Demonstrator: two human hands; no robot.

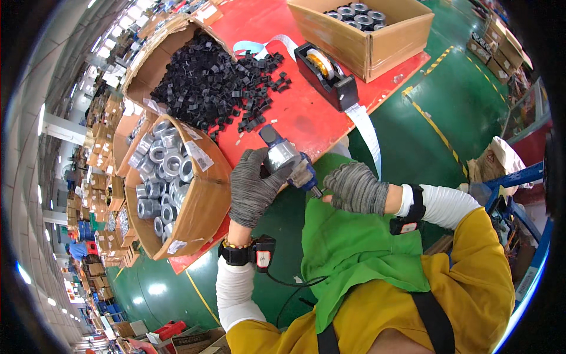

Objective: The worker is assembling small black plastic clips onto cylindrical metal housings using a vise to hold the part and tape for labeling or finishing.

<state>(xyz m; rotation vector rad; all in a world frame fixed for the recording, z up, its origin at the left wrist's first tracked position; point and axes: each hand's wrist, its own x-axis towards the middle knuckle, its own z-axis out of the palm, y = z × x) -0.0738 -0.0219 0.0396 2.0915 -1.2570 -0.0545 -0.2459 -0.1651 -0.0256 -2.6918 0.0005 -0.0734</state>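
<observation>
At the desk's (295, 112) left edge a carton of metal rings (162, 177) leans tipped toward the person, its open mouth facing up and inward, probably so the rings can be picked out without standing. Behind it, at the far left corner, a second tipped carton spills black clips (212, 82) in a loose heap across the red top, again within easy reach.

The left hand (252, 186), in a grey knit glove, is clenched around a ring (283, 154) that carries a blue piece at its far end. It holds this just off the near edge of the desk, above the lap, angled down toward the other hand. The right hand (355, 187), gloved the same, is curled shut next to the lower end of the part, where a small dark tip sticks out; whether it pinches something I cannot tell. Both wrists wear black strapped devices, the left one with a cable trailing down.

Farther right, a black tape dispenser (325, 74) sits mid-desk with a pale strip hanging over the near edge. At the far right corner stands an upright box (365, 32) with rings set in neat rows.

The desk has a red top. The floor (448, 106) is glossy green with yellow lines, and stacked cartons fill the long hall on the left.
</observation>
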